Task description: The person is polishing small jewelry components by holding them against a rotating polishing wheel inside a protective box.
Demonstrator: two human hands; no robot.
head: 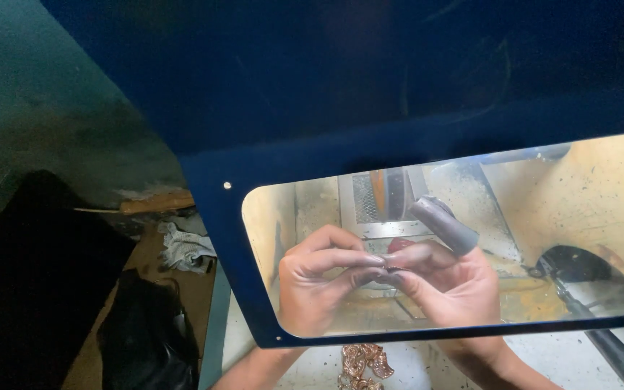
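Both hands' fingers [370, 258] pinch together on a small dark piece [390, 272] behind the window [615, 188].

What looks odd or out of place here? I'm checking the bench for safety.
A grey sleeve covers one finger of the right hand. A crumpled rag lies beside the blue shield, and copper pieces sit piled between the wrists.
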